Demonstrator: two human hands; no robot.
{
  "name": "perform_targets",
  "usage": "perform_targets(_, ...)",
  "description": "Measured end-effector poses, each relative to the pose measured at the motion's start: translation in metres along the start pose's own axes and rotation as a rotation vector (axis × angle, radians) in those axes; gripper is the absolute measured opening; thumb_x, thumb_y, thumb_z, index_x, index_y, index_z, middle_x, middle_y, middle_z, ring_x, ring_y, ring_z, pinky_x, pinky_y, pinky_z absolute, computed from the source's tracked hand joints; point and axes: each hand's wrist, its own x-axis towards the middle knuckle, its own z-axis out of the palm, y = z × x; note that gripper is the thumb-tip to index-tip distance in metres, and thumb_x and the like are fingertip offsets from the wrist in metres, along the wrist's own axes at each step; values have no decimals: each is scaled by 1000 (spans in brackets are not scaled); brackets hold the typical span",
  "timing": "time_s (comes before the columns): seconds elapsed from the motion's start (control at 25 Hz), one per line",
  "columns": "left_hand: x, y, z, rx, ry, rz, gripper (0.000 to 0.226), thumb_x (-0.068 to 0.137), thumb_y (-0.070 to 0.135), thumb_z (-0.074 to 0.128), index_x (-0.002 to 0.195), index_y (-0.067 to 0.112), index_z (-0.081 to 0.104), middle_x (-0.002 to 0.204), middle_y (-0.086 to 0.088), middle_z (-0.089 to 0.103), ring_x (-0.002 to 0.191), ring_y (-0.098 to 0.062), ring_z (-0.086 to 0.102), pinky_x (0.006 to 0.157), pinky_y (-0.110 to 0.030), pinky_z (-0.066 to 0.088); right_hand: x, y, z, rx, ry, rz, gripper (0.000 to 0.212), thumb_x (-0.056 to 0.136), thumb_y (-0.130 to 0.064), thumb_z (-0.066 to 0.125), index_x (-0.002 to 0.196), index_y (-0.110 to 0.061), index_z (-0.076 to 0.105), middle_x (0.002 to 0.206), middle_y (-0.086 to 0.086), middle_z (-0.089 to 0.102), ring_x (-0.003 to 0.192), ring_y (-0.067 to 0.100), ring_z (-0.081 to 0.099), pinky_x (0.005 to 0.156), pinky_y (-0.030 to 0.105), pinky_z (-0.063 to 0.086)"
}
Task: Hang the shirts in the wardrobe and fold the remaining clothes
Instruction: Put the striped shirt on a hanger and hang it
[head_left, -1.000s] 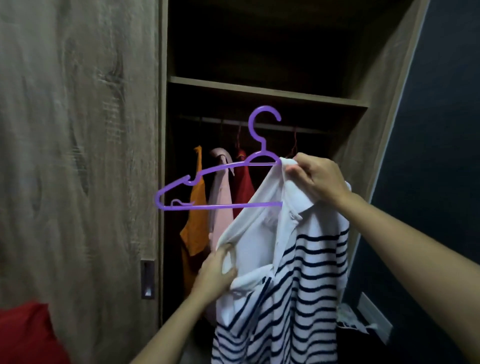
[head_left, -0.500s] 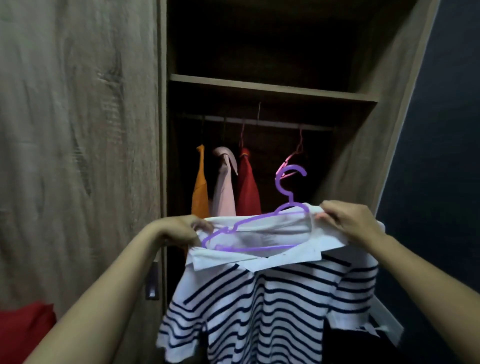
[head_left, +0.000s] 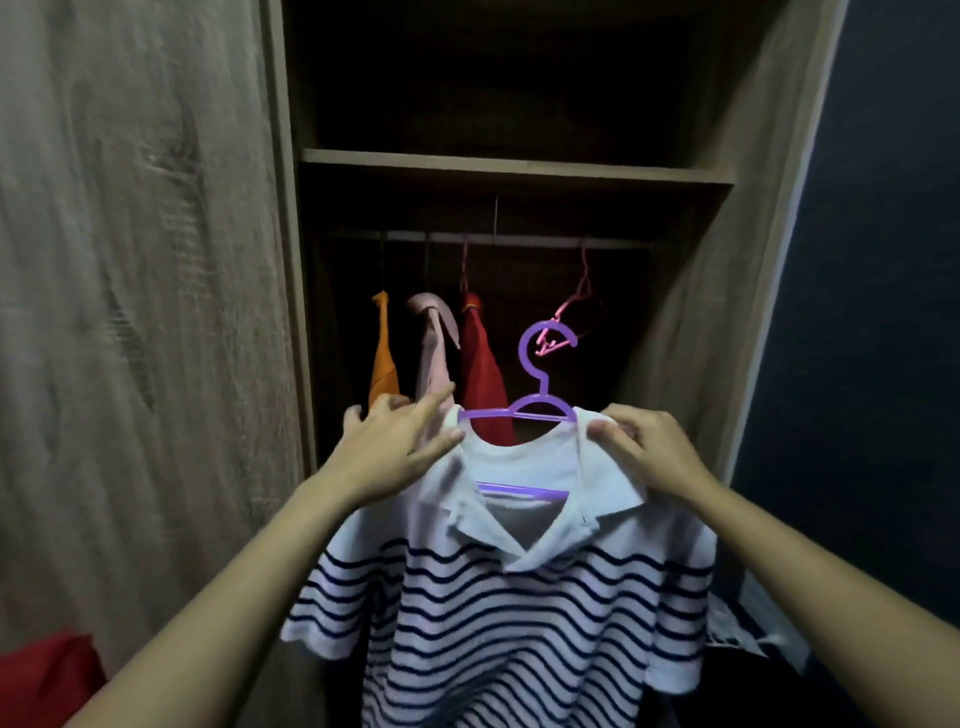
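In the head view, we hold the striped shirt (head_left: 519, 597) up in front of the open wardrobe (head_left: 514, 169), below its rail (head_left: 519, 238). The shirt is draped on a purple hanger (head_left: 540, 374). Our left hand (head_left: 395, 447) pinches one shoulder between thumb and forefinger, the other fingers stretched out. Our right hand (head_left: 639, 452) grips the opposite shoulder with curled fingers. An orange shirt (head_left: 383, 364), a pink shirt (head_left: 434, 358) and a red shirt (head_left: 480, 374) hang on the rail behind.

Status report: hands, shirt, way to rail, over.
Right hand pinches shirt at shoulder; left hand at other shoulder, grip unclear. Shirt on hanger, below rail, not hooked. Empty pink hanger hangs ahead.
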Motion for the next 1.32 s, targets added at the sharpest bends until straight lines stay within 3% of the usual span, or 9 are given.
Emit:
perform_targets(0.2, -3, -29, 10, -340, 124, 158, 66, 83, 73, 29, 113, 22, 60, 102, 8, 65, 95, -14, 61, 81, -41, 50, 6, -8, -8, -24, -40, -11, 50, 79, -71, 30, 72, -27, 51, 62, -1, 54, 62, 14, 54, 59, 33, 40)
perform_targets(0.28, -3, -33, 8, -410, 236, 160, 53, 85, 59, 40, 112, 21, 63, 102, 8, 67, 94, -10, 62, 81, -41, 50, 9, -10, -19, -93, -64, -26, 57, 81, -74, 17, 79, -31, 53, 71, -5, 61, 74, 17, 59, 63, 31, 38)
perform_targets(0.4, 1, -41, -4, -435, 377, 127, 45, 85, 52, 45, 112, 22, 65, 101, 7, 69, 91, -7, 63, 79, -35, 50, 4, 15, -33, -150, -117, 85, 72, 80, -74, 6, 121, -33, 48, 103, 7, 68, 100, 29, 61, 76, 34, 40)
perform_targets(0.6, 0, -56, -11, -534, 346, 87, 17, 84, 47, 51, 97, 43, 61, 101, 23, 64, 85, 8, 59, 75, -18, 45, -20, 40, -36, -114, -146, 167, 104, 63, -91, 2, 136, -23, 30, 99, 22, 67, 89, 36, 63, 74, 35, 42)
perform_targets(0.76, 1, -50, -2, -582, 330, 56, 15, 85, 40, 55, 98, 44, 62, 102, 26, 64, 88, 5, 60, 75, -17, 46, 3, 23, -38, -182, -105, 18, 63, 87, -64, 18, 123, -24, 51, 112, -1, 65, 106, 22, 59, 90, 42, 41)
perform_targets(0.88, 3, -47, -6, -605, 306, 84, 18, 86, 39, 56, 102, 43, 62, 106, 27, 63, 93, 7, 60, 77, -16, 46, 14, 3, -42, -24, -271, -54, 28, 94, -46, 42, 78, -27, 54, 68, -9, 55, 65, 3, 53, 63, 26, 39)
perform_targets(1.04, 5, -48, -14, -649, 242, 137, 19, 89, 32, 62, 106, 39, 64, 107, 22, 66, 97, 5, 61, 80, -15, 48, 17, 3, -34, 110, -206, -59, 31, 91, -42, 51, 78, -15, 56, 66, 7, 53, 60, 10, 45, 59, 24, 34)
perform_targets(1.2, 7, -67, -20, -543, 183, 76, 26, 81, 52, 59, 100, 36, 64, 100, 16, 67, 91, 4, 60, 79, -21, 47, 17, 5, -27, 209, -108, 74, 25, 81, -57, 46, 72, -36, 56, 61, -16, 53, 63, 7, 48, 64, 34, 37)
perform_targets(1.32, -8, -80, -9, -851, 206, -131, 26, 85, 35, 66, 109, 38, 57, 107, 19, 62, 94, 12, 56, 84, -20, 46, 21, 3, -33, 190, -13, 109, 28, 78, -61, 45, 66, -38, 54, 57, -13, 46, 62, 7, 44, 62, 38, 36)
